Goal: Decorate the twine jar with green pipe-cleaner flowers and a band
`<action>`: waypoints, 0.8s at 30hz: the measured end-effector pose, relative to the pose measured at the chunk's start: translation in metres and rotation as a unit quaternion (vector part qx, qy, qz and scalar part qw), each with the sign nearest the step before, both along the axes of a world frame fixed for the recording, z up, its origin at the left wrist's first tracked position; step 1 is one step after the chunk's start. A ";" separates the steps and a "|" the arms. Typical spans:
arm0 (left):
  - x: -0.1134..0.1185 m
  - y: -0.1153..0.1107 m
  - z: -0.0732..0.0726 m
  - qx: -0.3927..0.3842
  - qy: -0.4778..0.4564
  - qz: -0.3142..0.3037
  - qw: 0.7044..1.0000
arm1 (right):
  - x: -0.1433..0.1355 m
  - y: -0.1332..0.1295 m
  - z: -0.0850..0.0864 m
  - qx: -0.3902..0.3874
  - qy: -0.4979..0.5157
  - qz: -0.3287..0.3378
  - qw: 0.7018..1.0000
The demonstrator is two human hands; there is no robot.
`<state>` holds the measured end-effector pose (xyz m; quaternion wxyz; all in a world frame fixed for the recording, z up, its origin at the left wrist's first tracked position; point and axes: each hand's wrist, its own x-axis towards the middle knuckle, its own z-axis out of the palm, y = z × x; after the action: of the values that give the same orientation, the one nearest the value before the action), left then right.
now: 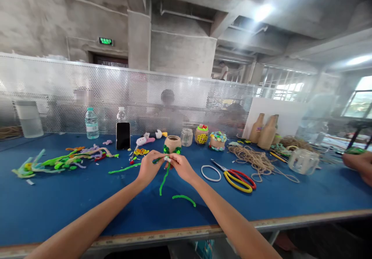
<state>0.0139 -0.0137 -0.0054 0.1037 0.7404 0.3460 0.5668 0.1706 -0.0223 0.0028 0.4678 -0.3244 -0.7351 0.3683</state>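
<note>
Both my hands meet over the near middle of the blue table. My left hand (150, 168) and my right hand (181, 167) are closed in a pinch around a green pipe cleaner (164, 181), whose free end hangs down. A small white bit (167, 159) shows between the fingertips; its kind is unclear. Right behind my hands stands a twine-wrapped jar (173, 139) with dark and bright green decorations, partly hidden by my fingers. One green pipe cleaner (124, 169) lies left of my left hand. A short green piece (184, 198) rests below my right hand.
Scissors (236, 178) with red and yellow handles lie right of a white ring (210, 173). Beyond are loose twine (252, 159), a glass jar (303, 161) and wrapped bottles (266, 131). Coloured pipe cleaners (64, 159), a phone (123, 136) and a water bottle (92, 124) occupy the left. Another person's hand (359, 165) is far right.
</note>
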 end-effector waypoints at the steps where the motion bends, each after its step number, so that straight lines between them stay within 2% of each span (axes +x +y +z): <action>1: 0.000 -0.001 0.001 0.006 -0.004 0.003 1.000 | 0.000 0.000 0.000 -0.012 0.007 0.002 1.000; 4: 0.001 -0.003 0.004 0.021 -0.009 0.002 1.000 | 0.000 -0.001 0.001 -0.042 0.029 -0.001 0.999; 8: 0.002 -0.005 0.007 0.031 0.005 -0.031 0.999 | 0.000 -0.001 0.001 -0.073 0.055 -0.017 0.996; 15: 0.001 -0.011 0.012 0.014 0.010 -0.057 0.998 | 0.001 -0.003 0.003 -0.099 0.077 -0.024 0.992; 24: 0.003 -0.005 0.006 -0.034 -0.017 -0.095 0.995 | 0.001 -0.003 0.003 -0.113 0.092 -0.023 0.989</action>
<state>0.0170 -0.0190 0.0004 0.1886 0.7561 0.2912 0.5550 0.1713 -0.0257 0.0061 0.5017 -0.3567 -0.6353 0.4664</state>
